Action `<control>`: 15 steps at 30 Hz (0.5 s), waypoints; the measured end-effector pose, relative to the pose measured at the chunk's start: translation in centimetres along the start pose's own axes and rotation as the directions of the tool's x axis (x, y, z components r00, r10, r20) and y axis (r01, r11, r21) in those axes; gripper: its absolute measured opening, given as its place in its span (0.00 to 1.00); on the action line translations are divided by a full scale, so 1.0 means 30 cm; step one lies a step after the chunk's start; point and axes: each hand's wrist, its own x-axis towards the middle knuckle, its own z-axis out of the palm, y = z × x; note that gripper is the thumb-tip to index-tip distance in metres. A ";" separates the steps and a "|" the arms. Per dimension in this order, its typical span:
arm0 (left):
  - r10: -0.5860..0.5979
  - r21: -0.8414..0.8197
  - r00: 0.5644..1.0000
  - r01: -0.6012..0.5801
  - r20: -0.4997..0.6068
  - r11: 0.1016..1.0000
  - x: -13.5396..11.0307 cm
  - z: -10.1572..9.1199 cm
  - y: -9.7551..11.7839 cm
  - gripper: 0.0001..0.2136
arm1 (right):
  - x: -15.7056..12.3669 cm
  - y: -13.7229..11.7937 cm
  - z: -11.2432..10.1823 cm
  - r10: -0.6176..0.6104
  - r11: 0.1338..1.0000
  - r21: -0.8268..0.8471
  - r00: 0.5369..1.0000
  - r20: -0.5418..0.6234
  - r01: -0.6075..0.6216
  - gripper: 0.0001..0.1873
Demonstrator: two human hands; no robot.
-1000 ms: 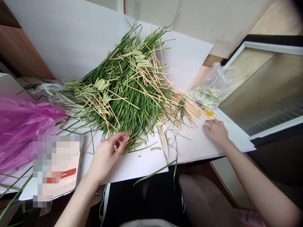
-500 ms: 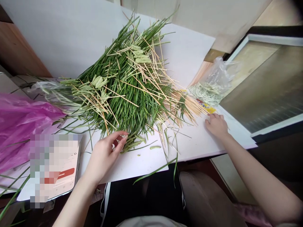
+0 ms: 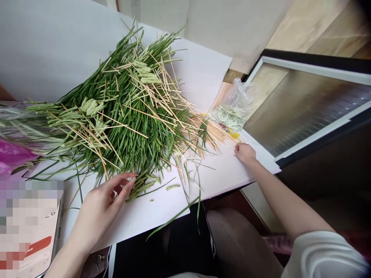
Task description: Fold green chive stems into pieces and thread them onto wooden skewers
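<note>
A big heap of long, thin, chive-like green leaves (image 3: 136,127) lies on the white table, mixed with thin wooden sticks and pale green bundled pieces (image 3: 92,107). At its near edge is my left hand (image 3: 100,200), thumb and forefinger pinched together beside short green pieces (image 3: 142,184). Whatever is between those fingertips, if anything, is too small to make out. On the right, my right hand (image 3: 245,153) has its fingers closed at the outer ends of a fanned bunch of wooden sticks (image 3: 216,131), pinching a stick's end.
A clear plastic bag (image 3: 232,110) holding pale green strips stands behind my right hand. A phone (image 3: 34,231) lies at the left, with a purple plastic bag (image 3: 14,154) beyond it. Loose leaves hang over the table's front edge (image 3: 171,216). A framed glass panel (image 3: 307,104) leans at the right.
The view has swung right, so everything sits further left. My right hand's fingers have closed at the stick ends. My left hand stays pinched by the heap's near edge.
</note>
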 end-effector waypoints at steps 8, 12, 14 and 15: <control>0.002 -0.023 1.000 -0.002 0.014 1.000 -0.009 -0.013 0.026 0.19 | -0.042 0.054 -0.090 -0.007 1.000 -0.021 0.998 0.057 0.008 0.12; -0.001 -0.015 1.000 0.001 0.013 1.000 -0.013 -0.013 0.033 0.18 | -0.065 0.092 -0.131 -0.003 0.999 -0.049 0.995 0.098 0.008 0.10; 0.001 -0.023 1.000 -0.001 0.023 1.000 -0.016 -0.010 0.035 0.17 | -0.075 0.111 -0.141 0.002 0.999 -0.046 0.996 0.091 0.003 0.10; 0.005 -0.030 1.000 -0.004 0.029 1.000 -0.018 -0.009 0.037 0.17 | -0.083 0.121 -0.144 -0.005 0.999 -0.033 0.997 0.077 0.007 0.10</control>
